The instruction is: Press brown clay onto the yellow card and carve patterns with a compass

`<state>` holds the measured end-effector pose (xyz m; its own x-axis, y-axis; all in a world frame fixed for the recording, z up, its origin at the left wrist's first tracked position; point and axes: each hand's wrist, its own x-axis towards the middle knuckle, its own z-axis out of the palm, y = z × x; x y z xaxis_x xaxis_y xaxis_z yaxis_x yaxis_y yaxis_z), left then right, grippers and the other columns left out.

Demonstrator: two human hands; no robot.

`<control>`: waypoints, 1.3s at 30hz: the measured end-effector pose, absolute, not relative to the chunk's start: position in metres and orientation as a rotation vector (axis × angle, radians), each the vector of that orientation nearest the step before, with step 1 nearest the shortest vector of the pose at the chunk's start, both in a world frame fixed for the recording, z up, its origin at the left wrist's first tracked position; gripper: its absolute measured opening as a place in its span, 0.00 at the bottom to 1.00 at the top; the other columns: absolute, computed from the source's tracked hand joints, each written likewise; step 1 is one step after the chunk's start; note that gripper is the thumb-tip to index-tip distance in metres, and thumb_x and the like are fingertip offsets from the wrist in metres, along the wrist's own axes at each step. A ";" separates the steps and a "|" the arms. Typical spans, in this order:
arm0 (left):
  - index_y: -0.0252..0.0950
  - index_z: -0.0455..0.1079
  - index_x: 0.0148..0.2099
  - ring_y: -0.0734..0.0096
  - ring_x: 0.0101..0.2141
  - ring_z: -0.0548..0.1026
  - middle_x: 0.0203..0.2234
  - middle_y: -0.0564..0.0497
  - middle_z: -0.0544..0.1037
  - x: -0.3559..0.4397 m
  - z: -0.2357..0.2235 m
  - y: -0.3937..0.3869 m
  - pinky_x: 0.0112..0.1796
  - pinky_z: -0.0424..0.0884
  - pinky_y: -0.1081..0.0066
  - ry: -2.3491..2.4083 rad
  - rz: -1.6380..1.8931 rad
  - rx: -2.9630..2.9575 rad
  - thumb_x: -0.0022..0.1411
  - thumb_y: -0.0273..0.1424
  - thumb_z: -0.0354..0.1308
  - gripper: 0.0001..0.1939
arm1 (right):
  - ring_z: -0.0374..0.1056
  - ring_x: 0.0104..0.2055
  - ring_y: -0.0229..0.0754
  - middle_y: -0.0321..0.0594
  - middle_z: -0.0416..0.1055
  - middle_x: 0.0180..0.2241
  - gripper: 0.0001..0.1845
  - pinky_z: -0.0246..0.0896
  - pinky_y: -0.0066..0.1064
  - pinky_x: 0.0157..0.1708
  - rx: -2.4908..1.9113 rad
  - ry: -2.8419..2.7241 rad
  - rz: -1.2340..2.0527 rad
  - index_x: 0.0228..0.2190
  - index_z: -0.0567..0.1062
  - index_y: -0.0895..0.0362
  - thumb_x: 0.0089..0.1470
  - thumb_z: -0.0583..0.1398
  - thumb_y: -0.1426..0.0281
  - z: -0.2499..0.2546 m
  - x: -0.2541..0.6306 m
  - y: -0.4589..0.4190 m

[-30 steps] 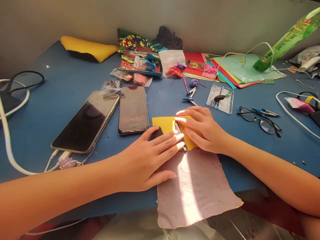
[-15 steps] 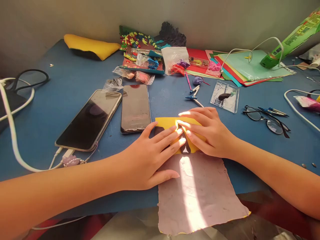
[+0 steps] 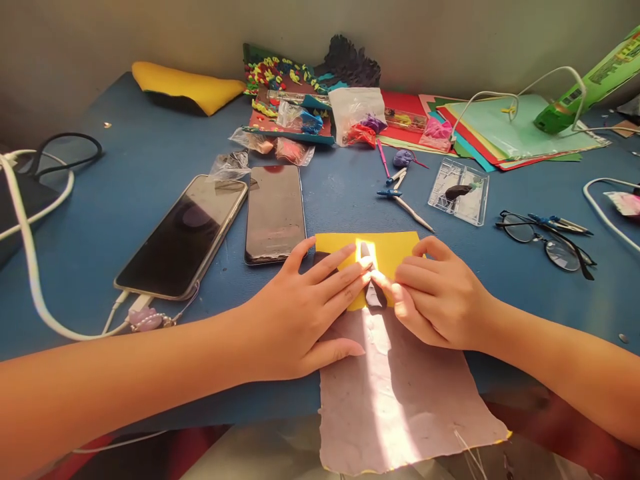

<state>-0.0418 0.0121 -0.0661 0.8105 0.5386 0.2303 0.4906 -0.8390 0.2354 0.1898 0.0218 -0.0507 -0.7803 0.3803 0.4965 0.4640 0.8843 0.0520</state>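
Note:
A sheet with a yellow upper part [image 3: 400, 244] and a pale mauve lower part [image 3: 395, 400] lies in front of me, its lower end past the table's near edge. A dark, narrow piece [image 3: 376, 297], perhaps modelling clay, sits on the yellow part near where it meets the mauve. My left hand [image 3: 315, 303] rests on the sheet with fingers stretched out, their tips beside the dark piece. My right hand [image 3: 440, 293] has its index finger extended to the dark piece, the other fingers curled in; I see nothing held there.
Two phones [image 3: 185, 233] lie to the left, one with a white cable [image 3: 31, 267]. Behind the sheet are a blue compass [image 3: 390, 194], a clear plastic case [image 3: 459, 193] and bags of coloured clay [image 3: 360, 135]. Eyeglasses [image 3: 545, 243] lie at right, coloured paper [image 3: 525, 127] farther back.
My right hand has drawn back to the right and curled its fingers, leaving the index finger out. More of the yellow part shows. My left hand stays flat; the view has shifted slightly.

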 end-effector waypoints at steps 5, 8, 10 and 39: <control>0.30 0.59 0.64 0.56 0.65 0.54 0.62 0.40 0.63 -0.043 -0.066 0.013 0.64 0.35 0.51 0.737 0.421 2.841 0.70 0.46 0.40 0.31 | 0.49 0.21 0.36 0.35 0.60 0.17 0.20 0.54 0.33 0.26 -0.616 -2.605 -0.265 0.17 0.68 0.57 0.57 0.50 0.79 -0.052 0.190 0.021; 0.32 0.60 0.64 0.57 0.65 0.55 0.62 0.42 0.64 -0.042 -0.067 0.012 0.64 0.35 0.52 0.718 0.409 2.835 0.70 0.45 0.41 0.29 | 0.49 0.20 0.37 0.36 0.59 0.17 0.21 0.52 0.33 0.24 -0.649 -2.495 -0.254 0.17 0.67 0.56 0.58 0.49 0.80 -0.053 0.191 0.021; 0.31 0.60 0.63 0.57 0.65 0.54 0.61 0.42 0.65 -0.041 -0.067 0.012 0.64 0.36 0.52 0.727 0.392 2.833 0.70 0.45 0.41 0.29 | 0.51 0.21 0.38 0.38 0.62 0.18 0.20 0.51 0.33 0.23 -0.743 -2.422 -0.272 0.20 0.70 0.57 0.59 0.48 0.79 -0.052 0.190 0.019; 0.22 0.63 0.61 0.53 0.61 0.61 0.60 0.36 0.66 -0.039 -0.077 0.006 0.61 0.48 0.53 0.931 0.583 2.947 0.69 0.31 0.39 0.25 | 0.39 0.69 0.61 0.62 0.51 0.64 0.34 0.37 0.64 0.60 -1.480 -2.761 -0.080 0.63 0.55 0.69 0.64 0.42 0.60 -0.064 0.149 0.005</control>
<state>-0.0393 0.0060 -0.0774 0.7560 0.5543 0.3483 0.5556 -0.8246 0.1063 0.1495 0.0054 -0.0635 -0.5539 0.8320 0.0312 0.8324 0.5527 0.0410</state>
